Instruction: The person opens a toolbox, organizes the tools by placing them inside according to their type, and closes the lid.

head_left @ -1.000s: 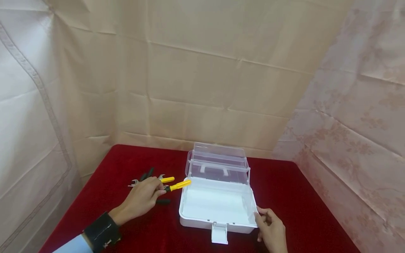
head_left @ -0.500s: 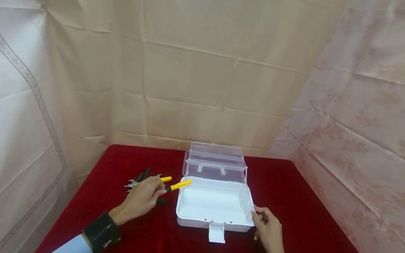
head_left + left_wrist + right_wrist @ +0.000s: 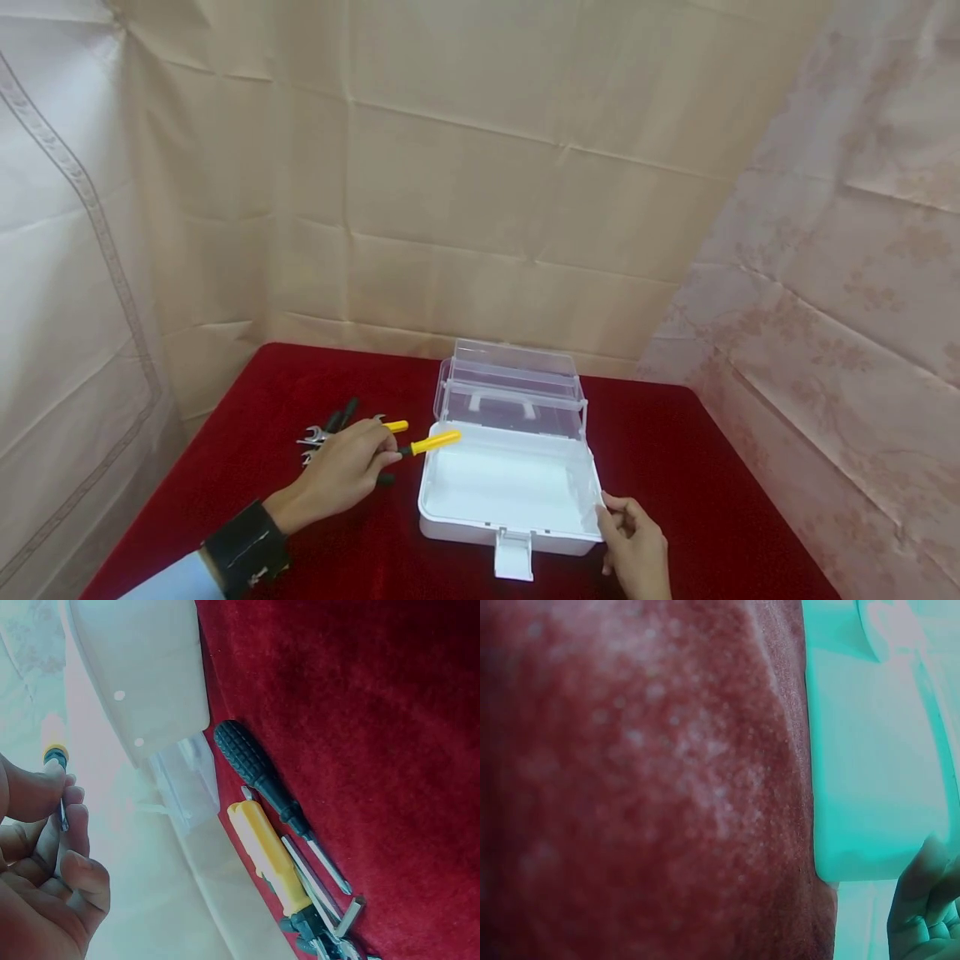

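Observation:
My left hand (image 3: pixel 341 471) pinches a yellow-handled screwdriver (image 3: pixel 437 442) at its dark collar. The handle's end points right and overlaps the left rim of a white toolbox (image 3: pixel 450 528). In the left wrist view, thumb and fingers hold the screwdriver (image 3: pixel 54 755) with its short metal shaft running back between them. The toolbox stands with its clear lid (image 3: pixel 495 408) raised and its front latch (image 3: pixel 513 554) hanging down; its white floor shows. My right hand (image 3: pixel 637 546) grips the box's right wall near the front corner, thumb at the rim.
Beneath and beyond my left hand lie wrenches (image 3: pixel 315 434), a second yellow handle (image 3: pixel 396 426) and dark-handled tools (image 3: pixel 347 412). A dark-handled screwdriver (image 3: pixel 259 769) lies beside that pile. Red cloth (image 3: pixel 720 483) covers the table, and draped fabric (image 3: pixel 480 183) hangs behind it.
My left hand has shifted slightly right with the screwdriver, whose handle now reaches a little farther over the box's left rim. The right hand keeps its grip on the box.

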Tool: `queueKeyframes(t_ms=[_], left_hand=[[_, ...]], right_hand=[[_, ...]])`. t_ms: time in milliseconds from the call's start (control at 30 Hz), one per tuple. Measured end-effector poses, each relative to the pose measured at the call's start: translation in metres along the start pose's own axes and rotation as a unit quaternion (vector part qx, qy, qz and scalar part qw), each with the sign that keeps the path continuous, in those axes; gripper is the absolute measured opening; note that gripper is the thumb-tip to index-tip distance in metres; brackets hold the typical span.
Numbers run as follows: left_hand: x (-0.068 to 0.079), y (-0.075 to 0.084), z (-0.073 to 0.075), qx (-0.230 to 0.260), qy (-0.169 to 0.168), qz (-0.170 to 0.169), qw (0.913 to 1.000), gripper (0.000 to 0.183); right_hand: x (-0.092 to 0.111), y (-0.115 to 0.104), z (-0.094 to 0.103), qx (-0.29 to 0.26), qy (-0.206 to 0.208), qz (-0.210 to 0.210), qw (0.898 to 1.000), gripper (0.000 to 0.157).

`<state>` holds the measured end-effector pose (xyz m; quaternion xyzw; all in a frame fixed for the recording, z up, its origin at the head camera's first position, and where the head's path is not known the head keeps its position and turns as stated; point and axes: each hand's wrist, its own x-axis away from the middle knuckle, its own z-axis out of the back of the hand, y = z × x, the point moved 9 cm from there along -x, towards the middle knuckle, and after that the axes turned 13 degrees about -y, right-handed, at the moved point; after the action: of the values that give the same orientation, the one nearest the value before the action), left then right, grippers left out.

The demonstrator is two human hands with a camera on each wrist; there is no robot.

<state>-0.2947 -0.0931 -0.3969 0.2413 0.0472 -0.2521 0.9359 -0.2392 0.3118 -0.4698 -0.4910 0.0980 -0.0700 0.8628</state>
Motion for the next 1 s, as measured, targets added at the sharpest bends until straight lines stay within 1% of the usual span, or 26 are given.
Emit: queueKeyframes(t_ms=[133, 267, 500, 667, 767, 833, 1000], left_hand=[[-0.001, 0.005, -0.001, -0.002, -0.004, -0.003, 1.0000, 0.015], [-0.003, 0.008, -0.005, -0.011, -0.015, -0.001, 0.9998, 0.015], [-0.004, 0.019, -0.005, -0.037, -0.007, -0.030, 0.9988, 0.015], [-0.007, 0.026, -0.007, -0.048, 0.001, -0.050, 0.9976, 0.015], [-0.008, 0.030, -0.009, -0.045, 0.003, -0.062, 0.9970, 0.015], [-0.009, 0.031, -0.011, -0.034, 0.001, -0.066, 0.9973, 0.016], [-0.008, 0.037, -0.014, -0.025, -0.004, -0.083, 0.9962, 0.014]], right_hand=[[0.000, 0.000, 0.000, -0.004, -0.001, 0.005, 1.000, 0.022], [0.002, 0.000, 0.000, -0.003, -0.004, 0.001, 1.000, 0.023], [0.002, -0.003, 0.001, 0.001, -0.006, 0.000, 1.000, 0.023], [0.002, -0.004, 0.001, 0.018, -0.007, 0.000, 1.000, 0.023], [0.002, -0.004, 0.001, 0.026, -0.003, -0.004, 1.000, 0.022], [0.001, -0.003, 0.000, 0.030, -0.004, -0.004, 1.000, 0.022], [0.001, -0.005, -0.001, 0.034, -0.003, 0.007, 0.999, 0.022]])
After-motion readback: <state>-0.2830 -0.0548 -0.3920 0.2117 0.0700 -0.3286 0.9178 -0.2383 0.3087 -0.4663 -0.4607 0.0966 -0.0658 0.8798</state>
